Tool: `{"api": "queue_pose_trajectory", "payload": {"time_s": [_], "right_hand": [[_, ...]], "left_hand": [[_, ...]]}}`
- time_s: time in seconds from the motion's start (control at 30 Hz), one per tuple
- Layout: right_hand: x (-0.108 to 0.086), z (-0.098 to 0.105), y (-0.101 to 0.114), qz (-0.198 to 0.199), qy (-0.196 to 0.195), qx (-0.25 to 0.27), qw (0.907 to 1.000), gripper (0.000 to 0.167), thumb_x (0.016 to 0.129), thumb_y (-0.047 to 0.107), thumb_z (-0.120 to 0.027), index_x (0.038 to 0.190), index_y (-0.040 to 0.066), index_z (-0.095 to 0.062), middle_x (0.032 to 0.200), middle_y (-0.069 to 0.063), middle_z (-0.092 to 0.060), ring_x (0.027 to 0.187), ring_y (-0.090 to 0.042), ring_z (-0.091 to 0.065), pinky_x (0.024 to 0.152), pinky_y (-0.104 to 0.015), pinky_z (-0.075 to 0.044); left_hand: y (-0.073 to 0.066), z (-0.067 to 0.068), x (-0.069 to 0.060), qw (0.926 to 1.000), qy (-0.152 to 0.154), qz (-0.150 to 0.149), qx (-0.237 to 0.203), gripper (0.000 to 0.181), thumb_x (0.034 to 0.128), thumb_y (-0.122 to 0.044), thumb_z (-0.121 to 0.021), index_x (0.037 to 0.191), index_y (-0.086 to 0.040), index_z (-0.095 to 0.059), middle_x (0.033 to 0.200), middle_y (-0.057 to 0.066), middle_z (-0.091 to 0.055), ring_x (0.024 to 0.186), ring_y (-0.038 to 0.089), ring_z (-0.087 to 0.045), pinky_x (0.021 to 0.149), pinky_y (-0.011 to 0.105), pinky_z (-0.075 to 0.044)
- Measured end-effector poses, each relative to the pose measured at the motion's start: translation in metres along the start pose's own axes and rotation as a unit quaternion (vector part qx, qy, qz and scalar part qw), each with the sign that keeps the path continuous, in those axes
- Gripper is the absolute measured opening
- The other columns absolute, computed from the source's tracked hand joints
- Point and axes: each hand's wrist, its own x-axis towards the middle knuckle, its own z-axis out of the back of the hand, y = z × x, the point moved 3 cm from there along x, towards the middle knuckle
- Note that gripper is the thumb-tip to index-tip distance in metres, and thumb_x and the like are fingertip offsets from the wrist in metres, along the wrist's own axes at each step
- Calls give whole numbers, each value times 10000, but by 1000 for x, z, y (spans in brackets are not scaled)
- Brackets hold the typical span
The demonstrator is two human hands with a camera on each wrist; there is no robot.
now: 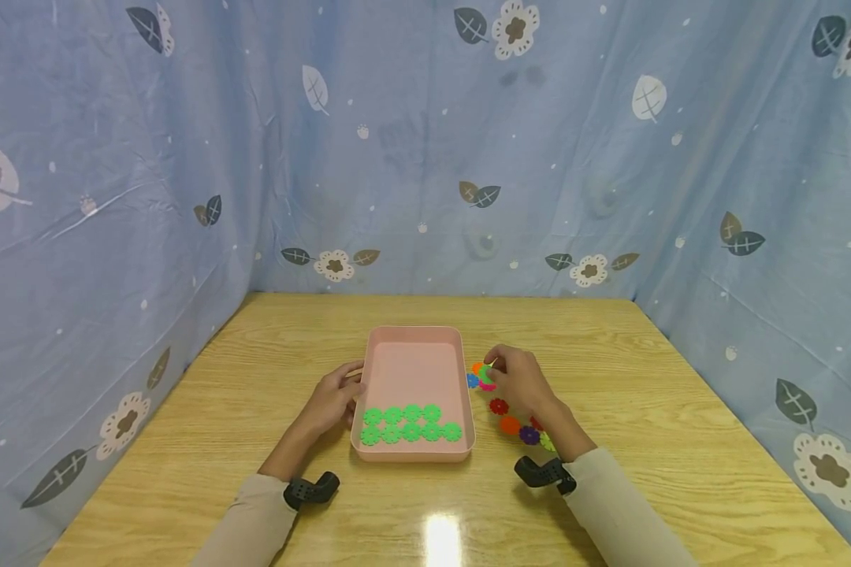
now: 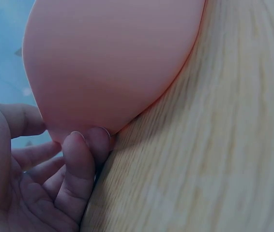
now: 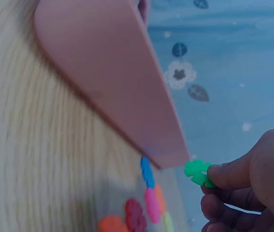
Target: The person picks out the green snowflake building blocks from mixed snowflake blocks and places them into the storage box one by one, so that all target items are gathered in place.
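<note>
A shallow pink tray [image 1: 418, 378] sits on the table with several green flower-shaped plastic discs [image 1: 411, 431] lying in two rows along its near end. My left hand [image 1: 336, 396] holds the tray's left side; in the left wrist view its curled fingers [image 2: 79, 164] touch the outer wall and rim. Just off the tray's right side, my right hand [image 1: 521, 378] pinches a green flower disc [image 3: 198, 173] between thumb and fingers, above the table. Below it lie a blue disc [image 1: 473, 381], a pink disc [image 3: 152, 205] and an orange disc [image 1: 477, 368].
Nearer me, right of the tray, are a red disc [image 1: 499, 406], an orange disc [image 1: 510, 425], a purple disc [image 1: 529, 435] and a yellow-green disc [image 1: 548, 442], partly under the right forearm. A blue patterned curtain [image 1: 425, 157] encloses the wooden table [image 1: 291, 331].
</note>
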Motion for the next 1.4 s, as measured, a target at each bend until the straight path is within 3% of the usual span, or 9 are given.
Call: {"api": "queue_pose_trajectory", "payload": {"time_s": [0.5,0.77,1.13,1.4], "right_hand": [[2,-6,25,277,96,327,9990,87,941,22,-689,1027,34,-691,877,-31,-676,790,-160,-617,734,-307,-557],[0,-17,29,459,490,621,9958,68,948,19,-678,1003,57,-691,879,-14,-659,759,-144,-590,689,-264,-543],[3,-31,32,936,1138,216,9888,43,925,29,-709,956,58,-701,841,14,-645,737,-124,-564,656,-254,-512],[-1,-45,35,1118,1430,-214,9832,71,911,-10,-710,898,59,-722,847,-3,-692,800,-135,-630,714,-298,-549]], "left_hand": [[0,0,-3,10000,-10,4,-97,562,1025,-120,-529,1545,3,-355,1453,307,-509,573,216,-621,505,305,-556],[1,-1,-2,10000,-38,43,-61,552,1024,-111,-515,1543,0,-364,1449,293,-521,580,224,-631,509,314,-561],[-6,-1,0,9999,-131,47,84,541,1023,-113,-510,1537,-4,-381,1459,265,-524,549,213,-617,498,309,-557],[-1,-1,0,9999,-142,22,30,541,1023,-118,-515,1528,24,-383,1461,283,-514,564,217,-617,506,307,-559]]}}
